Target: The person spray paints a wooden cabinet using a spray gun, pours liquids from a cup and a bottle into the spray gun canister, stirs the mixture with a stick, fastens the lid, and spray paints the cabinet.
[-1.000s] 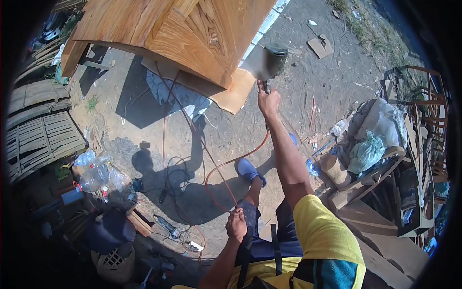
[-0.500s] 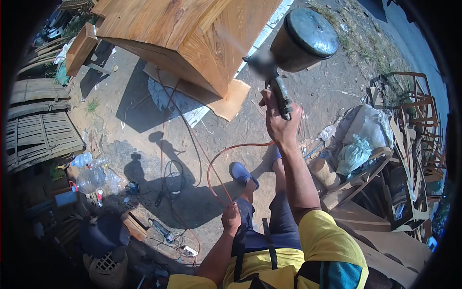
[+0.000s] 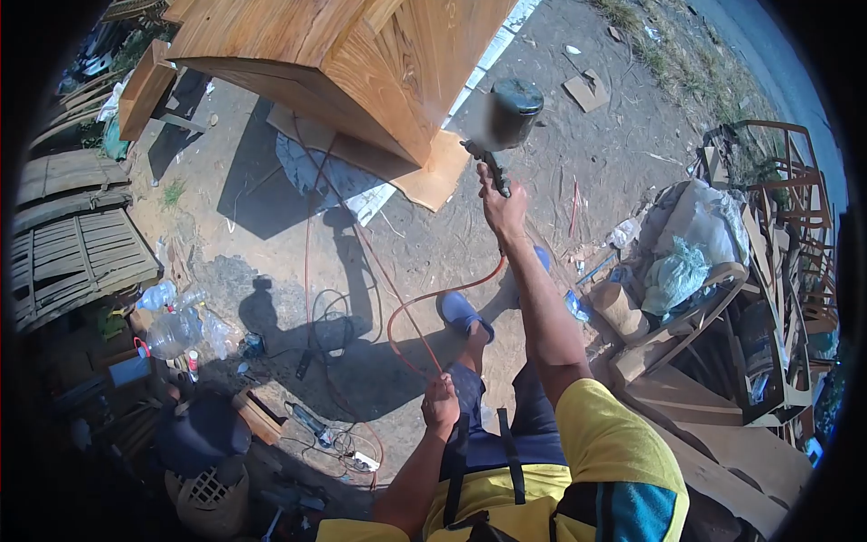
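Observation:
My right hand is wrapped round the handle of a spray gun, whose dark round cup sits beyond the fingers. Part of the gun's front is blurred. To its left stands a varnished wooden cabinet with clear grain, on a flat brown board. Low in the middle, near my thigh, my left hand is closed on a red hose, which loops across the ground towards the gun.
Plastic bottles, a power tool and cables lie at the lower left. Slatted wood panels are at the far left. At the right are wood scraps, a bag and chair frames. Hose runs cross the ground before my feet.
Over the last second my right hand brought the spray gun up close to the camera, then moved it away and lower again. My left hand keeps its hold on the hose.

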{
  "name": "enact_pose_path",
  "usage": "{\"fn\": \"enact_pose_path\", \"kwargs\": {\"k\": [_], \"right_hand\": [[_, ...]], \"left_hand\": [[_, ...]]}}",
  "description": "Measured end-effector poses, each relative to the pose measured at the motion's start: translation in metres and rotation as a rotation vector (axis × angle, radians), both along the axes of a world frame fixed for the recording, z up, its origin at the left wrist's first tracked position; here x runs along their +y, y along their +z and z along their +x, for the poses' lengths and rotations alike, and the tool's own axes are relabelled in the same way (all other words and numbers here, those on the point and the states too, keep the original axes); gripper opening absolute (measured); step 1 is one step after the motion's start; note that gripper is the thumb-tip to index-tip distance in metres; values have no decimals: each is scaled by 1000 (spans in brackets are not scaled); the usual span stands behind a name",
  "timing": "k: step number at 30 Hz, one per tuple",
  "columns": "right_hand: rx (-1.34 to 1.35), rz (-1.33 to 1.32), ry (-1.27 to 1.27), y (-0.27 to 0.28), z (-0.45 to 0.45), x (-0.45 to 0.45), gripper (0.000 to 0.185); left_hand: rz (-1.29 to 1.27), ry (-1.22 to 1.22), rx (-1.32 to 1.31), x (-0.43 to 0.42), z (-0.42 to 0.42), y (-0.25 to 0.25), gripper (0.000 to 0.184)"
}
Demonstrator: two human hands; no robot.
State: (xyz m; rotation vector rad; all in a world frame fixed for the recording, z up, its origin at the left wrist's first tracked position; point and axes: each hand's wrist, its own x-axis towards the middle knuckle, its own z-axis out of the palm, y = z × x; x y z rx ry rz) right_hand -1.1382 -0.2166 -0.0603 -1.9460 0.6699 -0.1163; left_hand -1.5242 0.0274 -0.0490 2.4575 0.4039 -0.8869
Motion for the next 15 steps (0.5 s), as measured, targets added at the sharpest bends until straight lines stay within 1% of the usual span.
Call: {"fn": "enact_pose_path", "kwargs": {"k": [2, 4, 8, 10, 12, 13, 15], "right_hand": [[33, -25, -77, -50, 4, 6, 65], [44, -28, -108, -87, 11, 13, 65], [121, -15, -154, -163, 25, 28, 65], [95, -23, -200, -184, 29, 36, 67], [242, -22, -153, -203, 28, 38, 70], [276, -31, -114, -209, 24, 35, 73], [307, 7, -73, -209, 12, 34, 73]], "left_hand": [[27, 4, 20, -3, 1, 6, 25], [65, 20, 65, -3, -2, 6, 25], [39, 53, 30, 0, -5, 8, 21], [56, 57, 25, 2, -6, 6, 19], [50, 49, 12, 5, -10, 5, 19], [33, 31, -52, 6, -10, 4, 18], [50, 26, -26, 7, -7, 5, 18]]}}
